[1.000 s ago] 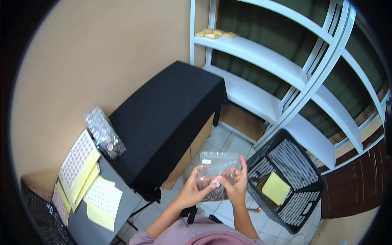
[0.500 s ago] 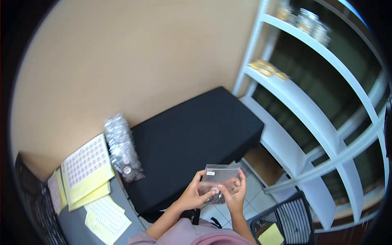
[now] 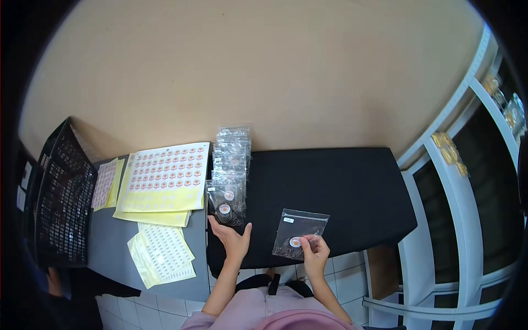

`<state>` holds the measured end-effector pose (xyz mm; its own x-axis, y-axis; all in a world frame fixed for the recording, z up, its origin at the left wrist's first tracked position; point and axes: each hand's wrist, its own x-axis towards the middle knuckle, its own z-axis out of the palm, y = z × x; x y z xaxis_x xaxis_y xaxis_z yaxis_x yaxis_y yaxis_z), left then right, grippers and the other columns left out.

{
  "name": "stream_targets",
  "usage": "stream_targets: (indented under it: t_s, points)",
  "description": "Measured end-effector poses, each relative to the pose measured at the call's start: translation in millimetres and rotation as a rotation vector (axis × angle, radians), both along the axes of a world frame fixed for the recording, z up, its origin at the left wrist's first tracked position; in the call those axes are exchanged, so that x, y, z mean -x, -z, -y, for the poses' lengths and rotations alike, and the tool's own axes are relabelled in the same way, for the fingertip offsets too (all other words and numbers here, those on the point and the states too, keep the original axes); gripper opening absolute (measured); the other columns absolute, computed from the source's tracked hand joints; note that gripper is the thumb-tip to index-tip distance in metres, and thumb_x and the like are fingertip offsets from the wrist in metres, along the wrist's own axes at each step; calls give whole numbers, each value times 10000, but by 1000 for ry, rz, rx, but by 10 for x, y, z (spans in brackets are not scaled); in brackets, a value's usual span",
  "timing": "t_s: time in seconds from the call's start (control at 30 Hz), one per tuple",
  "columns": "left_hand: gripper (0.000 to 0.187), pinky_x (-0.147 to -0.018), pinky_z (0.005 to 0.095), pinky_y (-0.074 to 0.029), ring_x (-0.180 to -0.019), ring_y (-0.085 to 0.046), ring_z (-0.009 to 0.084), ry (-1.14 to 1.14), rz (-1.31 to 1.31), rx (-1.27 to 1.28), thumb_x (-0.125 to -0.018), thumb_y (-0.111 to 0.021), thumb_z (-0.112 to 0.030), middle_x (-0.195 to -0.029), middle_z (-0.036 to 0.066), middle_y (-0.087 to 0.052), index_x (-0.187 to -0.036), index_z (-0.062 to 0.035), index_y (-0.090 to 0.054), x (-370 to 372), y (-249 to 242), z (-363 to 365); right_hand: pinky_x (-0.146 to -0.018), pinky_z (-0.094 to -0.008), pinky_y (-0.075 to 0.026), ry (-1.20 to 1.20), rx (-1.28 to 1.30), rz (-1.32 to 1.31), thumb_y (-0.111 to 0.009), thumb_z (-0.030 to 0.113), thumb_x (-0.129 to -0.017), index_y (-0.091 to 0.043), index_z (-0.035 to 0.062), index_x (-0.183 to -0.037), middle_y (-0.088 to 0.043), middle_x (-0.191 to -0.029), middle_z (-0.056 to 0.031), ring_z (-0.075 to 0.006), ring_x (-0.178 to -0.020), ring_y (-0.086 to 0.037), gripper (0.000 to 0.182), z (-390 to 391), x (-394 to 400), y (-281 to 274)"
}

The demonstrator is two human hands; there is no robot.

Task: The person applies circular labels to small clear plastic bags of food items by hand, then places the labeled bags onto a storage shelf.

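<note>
My right hand [image 3: 315, 257] pinches the lower right part of a clear zip bag [image 3: 308, 221], thumb beside its round sticker [image 3: 296, 242]. Small dark pieces lie in the bottom of this bag, and a small white label is near its top left. My left hand [image 3: 232, 242] has thumb and fingers spread, fingertips right at the lower edge of the front bag [image 3: 224, 204] in an overlapping row of similar bags [image 3: 231, 159]. That front bag also holds dark pieces and carries a round sticker.
Sticker sheets [image 3: 165, 173] and a smaller label sheet [image 3: 168, 253] lie on the grey table [image 3: 107, 242] at left, beside a black crate [image 3: 63, 203]. The bags rest on a black-covered table [image 3: 324, 176]. White shelves [image 3: 467, 220] with packets stand at right.
The view has turned right-to-left toward the tables. My left hand has let go of the zip bag and moved left to the row of bags; my right hand keeps its hold.
</note>
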<state>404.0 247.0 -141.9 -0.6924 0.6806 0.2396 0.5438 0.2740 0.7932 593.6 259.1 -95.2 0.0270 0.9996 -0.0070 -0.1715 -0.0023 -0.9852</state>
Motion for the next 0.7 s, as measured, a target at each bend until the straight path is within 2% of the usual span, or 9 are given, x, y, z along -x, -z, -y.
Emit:
stream_targets:
  t_s: [0.07, 0.23, 0.37, 0.43, 0.5, 0.53, 0.57, 0.63, 0.7]
  points:
    - [1007, -1009, 479, -122, -1219, -139, 421, -127, -10, 78, -618, -733, -163, -1294, 320, -107, -1276, 78, -10, 73, 180, -86, -509, -149, -363, -37, 8, -8, -623, 67, -781, -568, 27, -799, -558, -682, 14, -20, -574, -472, 70, -40, 16, 47]
    - [943, -984, 468, -164, -1130, -256, 394, -178, -86, 60, -580, -727, -110, -1196, 300, -231, -1249, 76, -89, 107, 322, -111, -554, -165, -397, -121, 26, -88, -631, 72, -778, -578, 7, -801, -575, -718, -6, -34, -625, -508, 87, -71, 45, 134]
    - [899, -974, 422, -192, -1116, -277, 341, -196, 50, -109, -569, -687, -51, -1157, 243, -253, -1243, 72, -104, -10, 274, -11, -629, -193, -420, -95, 64, -187, -610, 62, -793, -561, 17, -848, -573, -789, -18, -54, -715, -527, 86, -55, 14, 320]
    - [900, -977, 410, -199, -1138, -274, 330, -104, 170, -214, -585, -680, -38, -1176, 233, -234, -1244, 59, -75, -146, 178, 33, -655, -208, -429, -13, 128, -291, -588, 88, -812, -554, 28, -862, -572, -814, -24, -69, -742, -536, 85, -98, -59, 458]
    - [901, -977, 393, -210, -1146, -274, 323, 8, 116, -241, -592, -679, -26, -1189, 225, -220, -1241, 40, -58, -388, 61, 52, -681, -223, -439, 90, 178, -399, -565, 114, -832, -548, 38, -876, -572, -839, -30, -84, -769, -545, 90, -188, -266, 390]
    - [923, -966, 387, -220, -1117, -294, 314, 177, 36, -298, -576, -693, -35, -1168, 211, -225, -1239, 28, -53, -481, 113, 38, -701, -241, -446, 114, 291, -597, -541, 147, -847, -546, 46, -879, -573, -853, -31, -102, -785, -552, 106, -247, -385, 241]
    - [925, -983, 370, -187, -1177, -234, 287, 364, -93, -315, -596, -674, -31, -1234, 212, -180, -1261, 16, -33, -536, 191, 50, -720, -259, -453, 133, 395, -801, -517, 180, -863, -544, 55, -882, -575, -867, -33, -121, -800, -560, 130, -288, -525, 149]
    - [950, -975, 373, -211, -1171, -239, 281, 417, 93, -338, -585, -687, -46, -1228, 195, -181, -1261, 2, -21, -829, 73, -154, -748, -288, -455, 185, 363, -835, -483, 208, -878, -542, 71, -885, -579, -871, -31, -144, -818, -564, 150, -331, -887, 189]
    - [964, -972, 371, -220, -1166, -247, 276, 553, 108, -369, -580, -689, -47, -1227, 190, -180, -1263, -5, -10, -1033, 76, -395, -753, -297, -453, 212, 178, -813, -483, 194, -877, -538, 84, -895, -575, -863, -19, -138, -815, -558, 124, -359, -1310, 145]
